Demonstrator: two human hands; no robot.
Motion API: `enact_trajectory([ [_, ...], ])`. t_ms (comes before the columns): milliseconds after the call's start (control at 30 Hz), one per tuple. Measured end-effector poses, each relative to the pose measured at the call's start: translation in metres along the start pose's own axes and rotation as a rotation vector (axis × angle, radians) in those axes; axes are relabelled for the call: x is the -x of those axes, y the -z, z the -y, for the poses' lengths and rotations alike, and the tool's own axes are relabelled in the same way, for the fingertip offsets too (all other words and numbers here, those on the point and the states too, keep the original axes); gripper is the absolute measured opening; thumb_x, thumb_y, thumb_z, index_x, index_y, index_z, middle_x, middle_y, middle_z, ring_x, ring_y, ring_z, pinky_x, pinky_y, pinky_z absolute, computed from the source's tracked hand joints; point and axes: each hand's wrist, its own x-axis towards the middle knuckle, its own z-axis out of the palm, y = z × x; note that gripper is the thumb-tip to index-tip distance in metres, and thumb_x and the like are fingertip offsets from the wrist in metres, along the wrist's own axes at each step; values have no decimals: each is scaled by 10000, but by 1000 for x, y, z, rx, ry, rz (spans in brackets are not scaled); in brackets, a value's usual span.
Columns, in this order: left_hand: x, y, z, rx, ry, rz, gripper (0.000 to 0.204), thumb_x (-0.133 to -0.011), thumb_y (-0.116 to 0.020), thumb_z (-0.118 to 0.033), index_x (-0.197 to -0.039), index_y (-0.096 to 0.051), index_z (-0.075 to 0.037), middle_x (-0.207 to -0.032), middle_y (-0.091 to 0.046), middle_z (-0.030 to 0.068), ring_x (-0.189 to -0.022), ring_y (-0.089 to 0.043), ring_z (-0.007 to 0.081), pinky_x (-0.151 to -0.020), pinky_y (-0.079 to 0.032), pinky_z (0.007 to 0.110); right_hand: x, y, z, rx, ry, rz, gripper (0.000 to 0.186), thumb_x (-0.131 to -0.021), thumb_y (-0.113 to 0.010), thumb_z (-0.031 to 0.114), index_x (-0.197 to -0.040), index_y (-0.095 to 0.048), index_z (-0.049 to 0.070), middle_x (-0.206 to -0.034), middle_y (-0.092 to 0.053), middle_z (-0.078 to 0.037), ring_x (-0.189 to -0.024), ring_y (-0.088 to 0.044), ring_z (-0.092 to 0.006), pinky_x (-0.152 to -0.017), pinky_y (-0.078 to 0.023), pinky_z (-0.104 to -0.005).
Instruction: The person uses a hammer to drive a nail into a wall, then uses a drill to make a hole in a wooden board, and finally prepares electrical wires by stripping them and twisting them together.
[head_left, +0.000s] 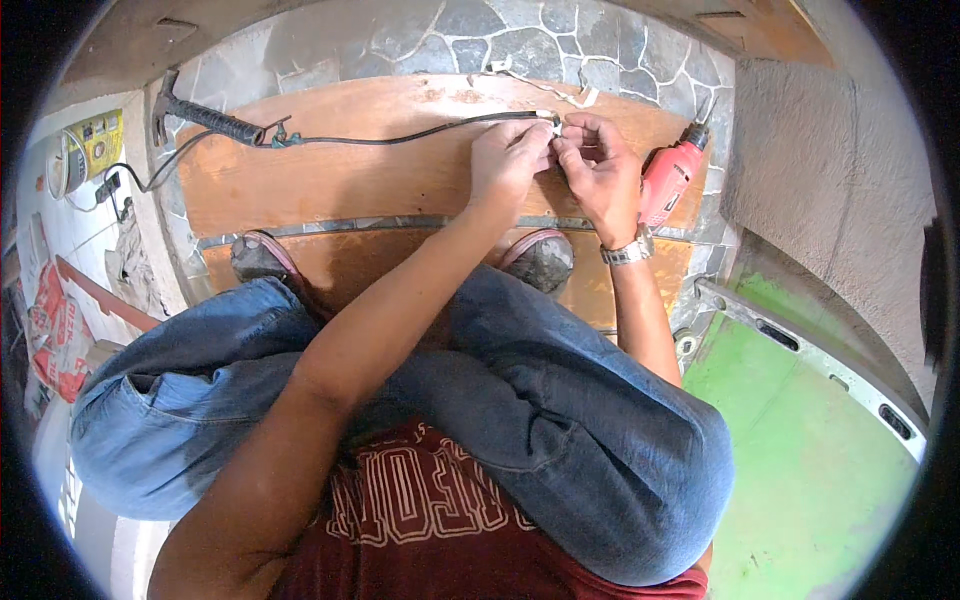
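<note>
A thin black cable [400, 137] runs over the wooden plank and ends at my two hands. My left hand [507, 165] is closed on the cable near its end, fingers pinched together. Just beside it, my right hand [600, 170] pinches at the cable's tip, thumb against curled fingers; a wristwatch [628, 247] is on that wrist. Small pale and dark bits show between the fingertips, too small to make out. Right of my right hand lies a red power drill [672, 178], its bit pointing away from me. Behind the hands rests a crumpled white strip or cord [545, 84].
A wooden plank [330, 185] spans a stone-patterned floor [530, 48]. At the left lie a dark-handled hammer [215, 118] and a small greenish tool or clip [282, 136] by the cable. Farther left stands a yellow-labelled can [95, 145]. A spirit level [815, 355] borders a green surface at the right.
</note>
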Motion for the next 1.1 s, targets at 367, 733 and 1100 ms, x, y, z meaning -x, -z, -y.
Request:
enact_trajectory([
  [367, 6, -5, -2, -33, -99, -85, 221, -1016, -600, -136, -1113, -641, 58, -1015, -705, 127, -909, -704, 179, -768, -590, 292, -3, -10, -12, 58, -26, -1, 204, -933, -641, 90, -1126, -655, 23, -856, -734, -120, -753, -716, -181, -702, -564, -319],
  [733, -3, -2, 17, 61, 20, -51, 195, -1037, -546, -123, -1043, -624, 56, -950, -695, 135, -769, -687, 163, -685, -586, 287, -4, 1, -22, -500, -382, 200, 249, -986, -594, -19, -1230, -543, -29, -925, -699, -85, -746, -636, -122, -661, -537, -248],
  [1100, 12, 4, 17, 270, 186, -88, 406, -998, -642, -221, -1330, -558, -3, -1145, -664, 118, -1004, -646, 194, -894, -529, 345, -4, -12, -30, -440, -275, -6, 257, -932, -642, -50, -1187, -617, -37, -1006, -690, -83, -845, -661, -116, -750, -561, -247],
])
